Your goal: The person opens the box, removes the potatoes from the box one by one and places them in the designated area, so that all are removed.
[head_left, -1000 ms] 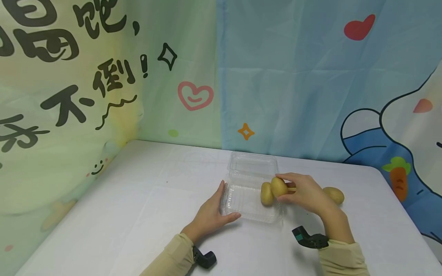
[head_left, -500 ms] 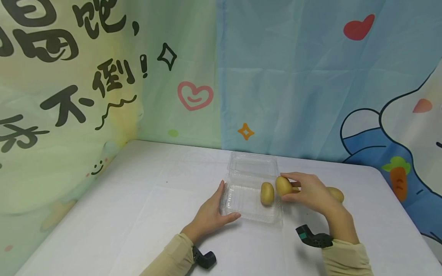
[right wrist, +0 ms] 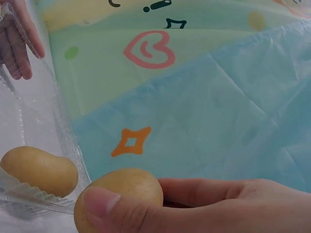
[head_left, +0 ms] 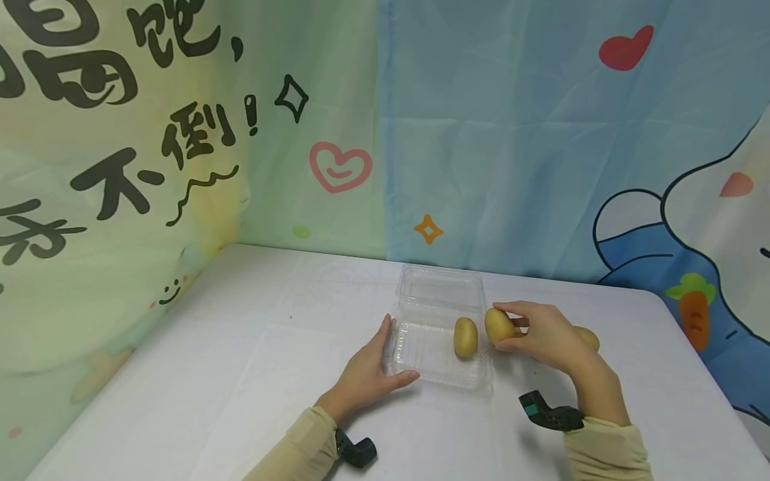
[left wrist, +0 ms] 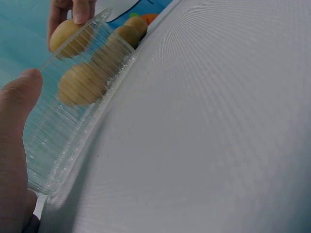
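A clear plastic clamshell box (head_left: 424, 351) lies with its lid folded back, one potato (head_left: 466, 338) inside by the right wall. My left hand (head_left: 367, 371) rests against the box's left side, fingers straight along that wall and thumb stretched over the front edge. At the right rim, my right hand (head_left: 541, 334) pinches a second potato (head_left: 498, 325) between thumb and fingers. The right wrist view shows the thumb across this held potato (right wrist: 133, 184), beside the box wall. More potatoes (left wrist: 127, 35) sit to the right of the box, mostly hidden behind the right hand in the head view.
The white table (head_left: 240, 374) runs back to a printed cloth backdrop (head_left: 511, 167). One potato (head_left: 588, 337) shows past the right wrist. Black wrist-worn devices (head_left: 357, 452) sit on both forearms.
My right hand has moved a little to the right with its potato, away from the one in the box, and a gap shows between them. The left hand and box stayed put.
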### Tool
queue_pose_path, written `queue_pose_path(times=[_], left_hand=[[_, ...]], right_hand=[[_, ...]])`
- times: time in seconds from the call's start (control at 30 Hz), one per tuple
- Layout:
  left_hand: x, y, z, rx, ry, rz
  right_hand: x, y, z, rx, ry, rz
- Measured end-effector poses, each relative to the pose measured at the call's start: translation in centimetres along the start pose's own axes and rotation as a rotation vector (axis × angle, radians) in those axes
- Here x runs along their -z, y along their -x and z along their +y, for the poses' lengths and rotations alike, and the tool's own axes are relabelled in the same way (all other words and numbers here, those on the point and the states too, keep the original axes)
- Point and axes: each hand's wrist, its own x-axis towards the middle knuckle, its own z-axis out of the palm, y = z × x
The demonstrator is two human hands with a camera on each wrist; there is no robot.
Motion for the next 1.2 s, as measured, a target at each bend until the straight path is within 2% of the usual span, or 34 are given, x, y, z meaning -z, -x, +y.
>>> queue_pose_path(times=[0.27, 0.63, 0.97, 1.2], left_hand=[[0.0, 0.0, -0.1, -0.006, 0.001, 0.001], [0.1, 0.1, -0.1, -0.010, 0.004, 0.007], [-0.2, 0.0, -0.3, -0.019, 0.002, 0.012], [-0.1, 0.0, -0.2, -0.022, -0.003, 0.006]], right_hand=[[0.3, 0.1, 0.7, 0.026, -0.015, -0.017], [0.4, 0.3, 1.4, 0.003, 0.001, -0.073], [0.7, 0.5, 1.8, -0.096, 0.126, -0.163], [1.0, 0.8, 1.7, -0.119, 0.153, -0.191]])
